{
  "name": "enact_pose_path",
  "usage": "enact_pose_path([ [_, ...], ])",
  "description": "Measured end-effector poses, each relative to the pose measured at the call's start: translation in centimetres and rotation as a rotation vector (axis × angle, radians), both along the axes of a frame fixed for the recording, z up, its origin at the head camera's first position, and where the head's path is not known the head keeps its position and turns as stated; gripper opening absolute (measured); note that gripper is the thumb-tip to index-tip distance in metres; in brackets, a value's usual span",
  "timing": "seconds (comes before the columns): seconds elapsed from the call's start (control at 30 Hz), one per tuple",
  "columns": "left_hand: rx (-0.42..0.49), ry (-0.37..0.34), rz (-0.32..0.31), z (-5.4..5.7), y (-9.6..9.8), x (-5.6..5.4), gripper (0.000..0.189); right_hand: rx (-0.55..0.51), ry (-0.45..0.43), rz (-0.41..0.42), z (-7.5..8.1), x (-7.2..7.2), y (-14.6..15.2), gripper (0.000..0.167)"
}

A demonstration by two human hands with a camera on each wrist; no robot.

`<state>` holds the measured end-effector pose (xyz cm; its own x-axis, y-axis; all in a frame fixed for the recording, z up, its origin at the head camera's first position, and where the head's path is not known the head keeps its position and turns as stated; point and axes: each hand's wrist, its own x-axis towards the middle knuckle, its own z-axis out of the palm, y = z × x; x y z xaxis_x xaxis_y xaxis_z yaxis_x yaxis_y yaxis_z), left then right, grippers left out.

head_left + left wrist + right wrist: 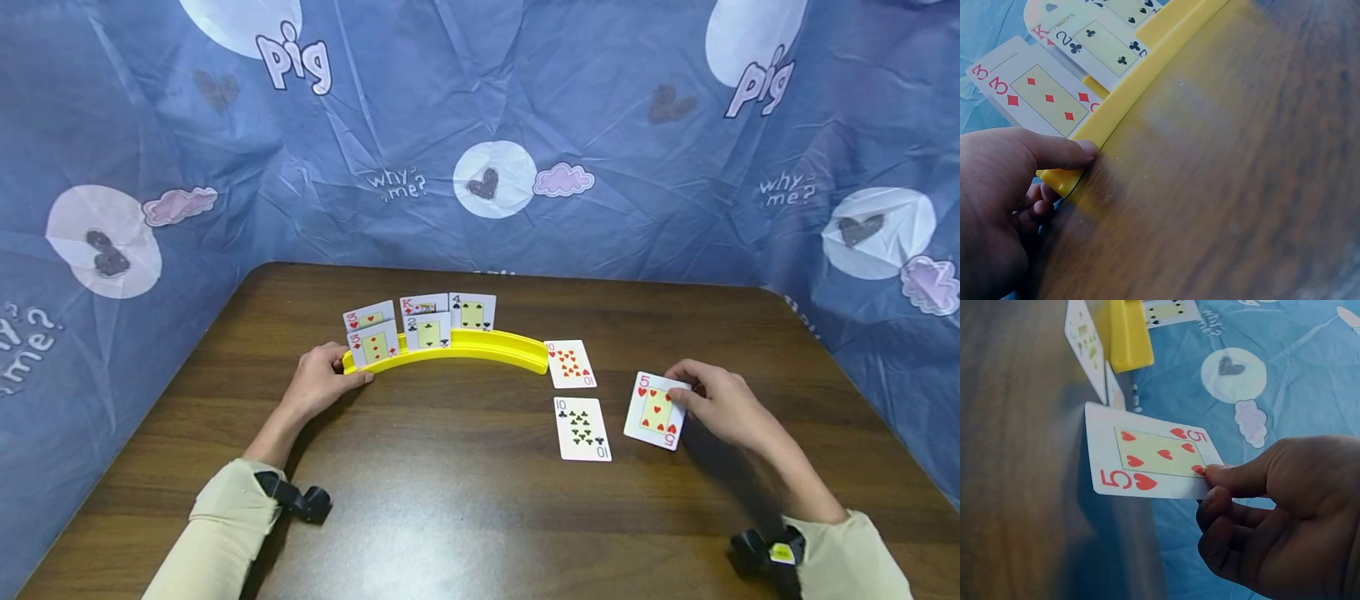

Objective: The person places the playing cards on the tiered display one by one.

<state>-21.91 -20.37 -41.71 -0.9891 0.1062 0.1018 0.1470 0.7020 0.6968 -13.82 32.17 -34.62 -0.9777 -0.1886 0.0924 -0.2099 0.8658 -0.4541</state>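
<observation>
My left hand [318,379] grips the left end of a curved yellow card holder [480,343], thumb along its front and fingers behind. In its slots stand several playing cards: the three of diamonds [372,346] before the three of hearts [360,317], the two of clubs [428,332] before a red king [417,302], and a black four [477,311]. Between thumb and fingers my right hand [723,404] pinches the five of hearts [1163,450], face up over the table's right side. Left of that card lie the ten of hearts [572,364] and the ten of clubs [582,429].
The brown wooden table [420,517] ends at a blue printed cloth [420,108] hanging behind and at both sides. The ten of hearts lies right at the holder's right end. Black straps with small devices circle both wrists.
</observation>
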Motion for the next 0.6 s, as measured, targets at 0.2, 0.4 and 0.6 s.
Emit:
enact_pose_path([
  [0.2,-0.008,0.024,0.0,-0.1,0.0,0.0,0.031,-0.035,0.066,-0.006,1.3,-0.5,-0.5,0.01],
  [0.4,-0.01,0.023,0.005,-0.1,0.0,0.0,0.031,-0.094,0.13,-0.036,2.2,-1.3,-1.5,0.008],
  [0.6,-0.011,0.016,0.007,-0.1,0.0,0.1,0.032,-0.136,0.189,-0.052,3.4,-2.1,-2.8,0.009],
])
